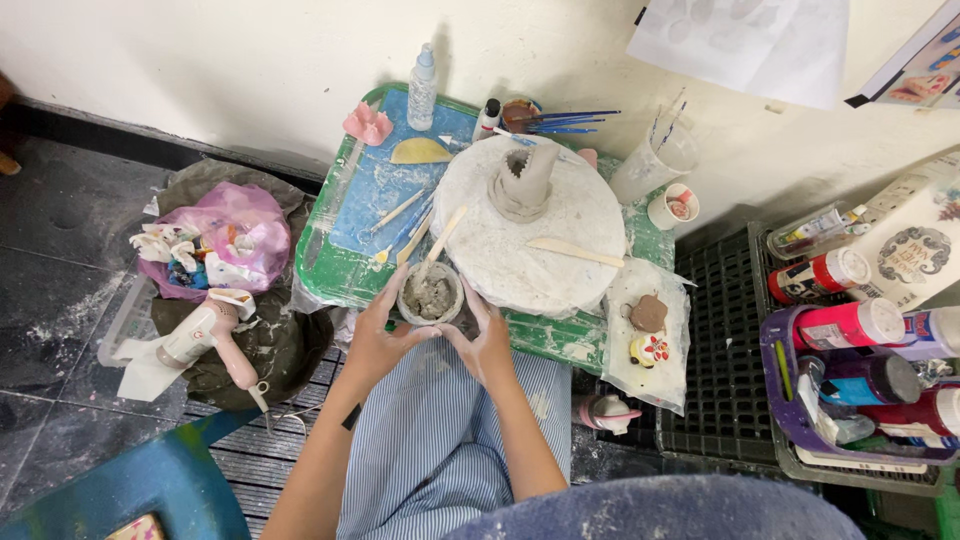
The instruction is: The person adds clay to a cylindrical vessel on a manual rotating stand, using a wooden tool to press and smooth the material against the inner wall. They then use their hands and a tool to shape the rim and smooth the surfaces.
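Note:
Both my hands cup a small grey clay bowl at the near edge of a green board. My left hand wraps its left side and my right hand its right side, thumbs meeting under it. A wooden stick leans out of the bowl. Just beyond lies a round white turntable with a rough clay tower on it and a flat wooden tool. My lap in striped blue cloth lies below the hands.
Modelling tools, a yellow rib and a spray bottle lie on a blue mat. A pink bag and hair dryer sit left. Small painted figures on plastic, a cup of brushes and a purple basket of paint bottles stand right.

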